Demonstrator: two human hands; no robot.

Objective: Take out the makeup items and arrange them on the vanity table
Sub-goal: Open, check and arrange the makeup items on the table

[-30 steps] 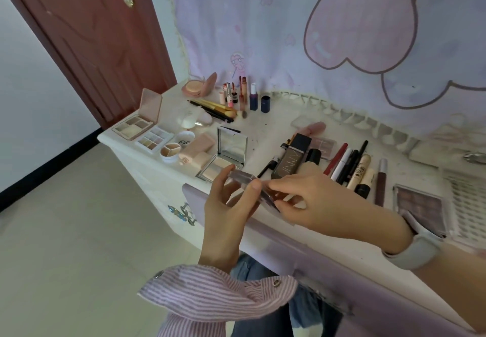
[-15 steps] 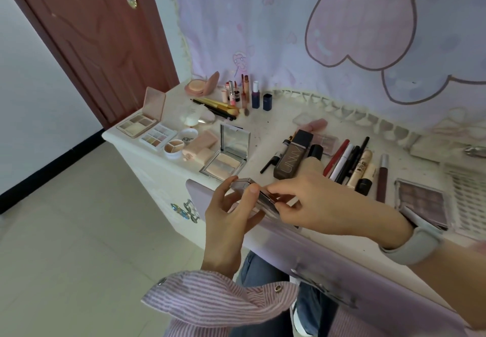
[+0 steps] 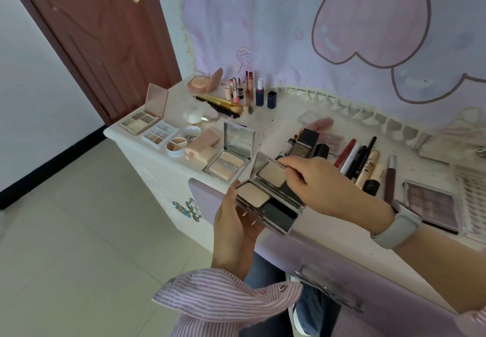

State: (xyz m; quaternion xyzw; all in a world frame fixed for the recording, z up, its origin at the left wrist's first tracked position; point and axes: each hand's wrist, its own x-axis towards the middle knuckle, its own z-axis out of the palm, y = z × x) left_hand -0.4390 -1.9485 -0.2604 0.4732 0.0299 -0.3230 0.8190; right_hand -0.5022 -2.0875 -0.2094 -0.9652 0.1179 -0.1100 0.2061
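Observation:
A small silver compact point(image 3: 265, 202) with a pale powder pan and a black compartment is open above the front edge of the white vanity table point(image 3: 297, 126). My left hand point(image 3: 234, 221) grips its base from below. My right hand point(image 3: 315, 184) pinches the top edge of its mirrored lid, holding it raised. Many makeup items lie on the table: an open mirrored powder compact point(image 3: 231, 157), eyeshadow palettes point(image 3: 139, 120), brushes point(image 3: 223, 105), a dark foundation bottle point(image 3: 302, 147) and a row of pencils and tubes point(image 3: 365, 163).
A purple palette point(image 3: 431, 205) lies at the right by a white mesh tray point(image 3: 473, 199). Small bottles point(image 3: 259, 91) stand at the back against a lilac heart curtain point(image 3: 342, 20). A brown door point(image 3: 100, 34) is at the left. A lilac drawer front point(image 3: 328, 257) projects below the table.
The compact was closed between both hands; my right hand has lifted its lid, so it now stands open with the pans showing.

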